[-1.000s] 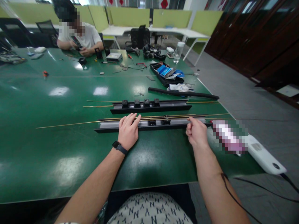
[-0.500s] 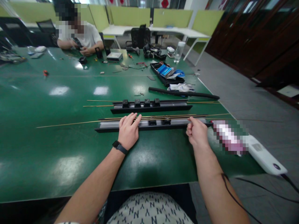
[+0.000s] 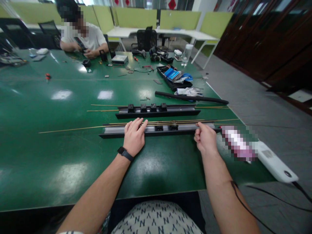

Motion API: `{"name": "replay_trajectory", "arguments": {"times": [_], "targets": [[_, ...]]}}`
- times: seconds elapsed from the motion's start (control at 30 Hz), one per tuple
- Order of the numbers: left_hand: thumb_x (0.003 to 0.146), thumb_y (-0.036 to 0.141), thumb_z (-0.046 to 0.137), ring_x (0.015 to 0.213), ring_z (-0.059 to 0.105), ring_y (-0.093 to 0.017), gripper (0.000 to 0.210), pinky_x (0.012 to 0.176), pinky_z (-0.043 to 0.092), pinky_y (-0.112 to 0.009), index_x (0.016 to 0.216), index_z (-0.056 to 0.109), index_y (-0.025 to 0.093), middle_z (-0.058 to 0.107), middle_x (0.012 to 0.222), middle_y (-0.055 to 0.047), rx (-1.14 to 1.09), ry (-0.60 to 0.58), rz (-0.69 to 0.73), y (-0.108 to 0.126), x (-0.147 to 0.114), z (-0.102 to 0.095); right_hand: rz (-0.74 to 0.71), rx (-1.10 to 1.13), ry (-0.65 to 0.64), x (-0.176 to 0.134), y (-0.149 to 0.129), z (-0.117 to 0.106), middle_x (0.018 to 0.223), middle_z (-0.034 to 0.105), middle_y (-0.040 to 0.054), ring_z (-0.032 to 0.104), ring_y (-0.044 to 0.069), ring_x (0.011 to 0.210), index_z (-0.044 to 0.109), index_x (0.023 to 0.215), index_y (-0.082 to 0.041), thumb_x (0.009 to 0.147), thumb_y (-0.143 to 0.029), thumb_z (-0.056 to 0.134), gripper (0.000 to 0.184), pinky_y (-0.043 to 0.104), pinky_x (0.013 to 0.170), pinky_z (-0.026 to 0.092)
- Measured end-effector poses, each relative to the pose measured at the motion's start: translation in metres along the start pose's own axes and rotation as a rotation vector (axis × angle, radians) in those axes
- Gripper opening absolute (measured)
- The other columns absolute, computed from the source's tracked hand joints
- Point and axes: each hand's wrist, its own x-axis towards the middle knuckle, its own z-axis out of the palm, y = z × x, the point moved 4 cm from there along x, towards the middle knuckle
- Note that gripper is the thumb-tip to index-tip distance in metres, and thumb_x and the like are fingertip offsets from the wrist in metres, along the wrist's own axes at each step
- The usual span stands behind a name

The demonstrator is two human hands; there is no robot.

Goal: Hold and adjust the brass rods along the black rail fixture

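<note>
A long black channel with a silvery inside lies across the green table in front of me. Thin brass-coloured rods run along it, and one sticks out far to the left. Two black blocks sit inside; the right one shows best. My left hand lies over the channel's left part, its fingers outstretched on the rods. At the right part, my right hand is closed, with thumb and index finger pinched at a thin rod; the fingertips partly hide it.
Behind lies a second channel with several black blocks and rods. Farther back are a black tube, gloves and a black tray of blue items. A white power strip lies right. Across the table sits a person.
</note>
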Motion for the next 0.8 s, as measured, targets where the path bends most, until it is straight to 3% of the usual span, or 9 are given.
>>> {"name": "replay_trajectory", "arguments": {"times": [0.8], "targets": [[0.095,0.013,0.045,0.143,0.049,-0.025,0.052,0.121,0.029,-0.048,0.143,0.058,0.027,0.06,0.146,-0.009,-0.019,-0.009,-0.01,-0.0016,-0.0005,0.0008,0.003,0.02,0.018,0.0024,-0.001,-0.0028,0.044,0.049,-0.0073,0.032,0.006,0.027,0.062,0.077,-0.019,0.077,-0.031,0.073,0.016,0.017,0.026,0.018]]}}
